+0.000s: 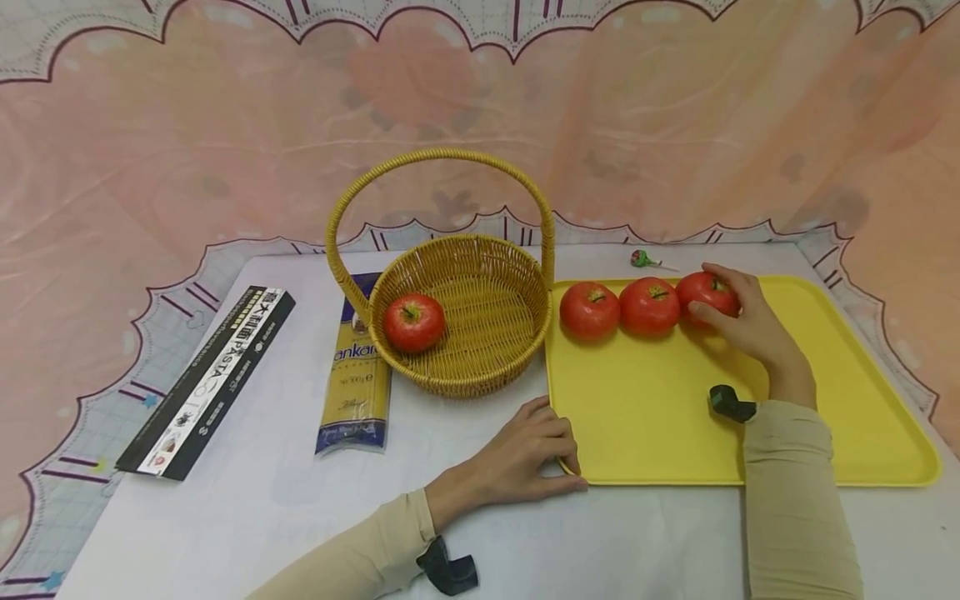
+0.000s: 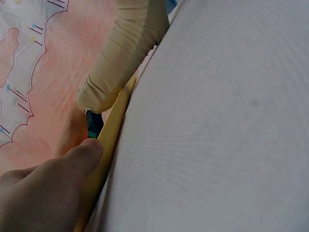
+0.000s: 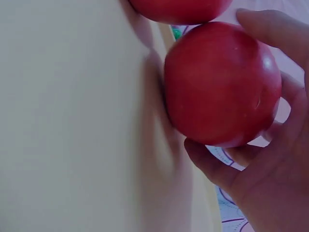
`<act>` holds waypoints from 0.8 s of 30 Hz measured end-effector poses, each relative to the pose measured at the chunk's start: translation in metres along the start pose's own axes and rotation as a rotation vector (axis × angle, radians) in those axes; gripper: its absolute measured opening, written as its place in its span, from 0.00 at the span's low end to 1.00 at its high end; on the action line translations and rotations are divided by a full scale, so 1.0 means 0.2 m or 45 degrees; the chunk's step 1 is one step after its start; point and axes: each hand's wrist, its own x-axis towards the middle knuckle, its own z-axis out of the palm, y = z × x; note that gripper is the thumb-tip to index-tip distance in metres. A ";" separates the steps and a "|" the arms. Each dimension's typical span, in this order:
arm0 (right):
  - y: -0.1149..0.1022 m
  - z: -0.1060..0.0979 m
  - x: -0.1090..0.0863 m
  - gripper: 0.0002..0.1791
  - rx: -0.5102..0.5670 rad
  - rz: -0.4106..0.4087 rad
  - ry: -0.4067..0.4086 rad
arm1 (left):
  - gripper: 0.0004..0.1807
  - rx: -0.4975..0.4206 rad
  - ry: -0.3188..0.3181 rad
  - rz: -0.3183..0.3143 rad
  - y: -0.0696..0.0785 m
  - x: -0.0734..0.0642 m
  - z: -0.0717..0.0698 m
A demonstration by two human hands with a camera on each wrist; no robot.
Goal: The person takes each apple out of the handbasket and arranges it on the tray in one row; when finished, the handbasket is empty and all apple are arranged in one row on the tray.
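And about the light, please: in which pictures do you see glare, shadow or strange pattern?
Right wrist: a small bright glare on the nearer red fruit, soft shadows beside it on the tray; left wrist: dim, fine ripple-like lines across the white table; head: brighter, fairly even light.

Glossy red fruit [image 1: 697, 290], stem up, in the right grip [image 1: 757, 329], rightmost of three on the yellow tray [image 1: 645, 417]

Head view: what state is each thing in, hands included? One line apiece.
Basket: upright, handle raised, one fruit inside.
Tray: lying flat, three fruits in a row near its far edge.
Right hand: grip round the rightmost fruit.
Left hand: fingers curled at the tray's near left corner.
Bag: lying flat.
Box: lying flat.
Lollipop: lying beyond the tray.
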 end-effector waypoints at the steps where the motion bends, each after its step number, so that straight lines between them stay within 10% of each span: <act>1: 0.00 0.00 0.00 0.42 -0.010 0.000 -0.006 | 0.09 -0.003 -0.002 -0.002 0.00 0.00 0.00; 24: -0.04 0.03 0.01 0.34 0.055 -0.129 0.187 | 0.08 -0.020 -0.030 -0.032 0.01 0.01 -0.01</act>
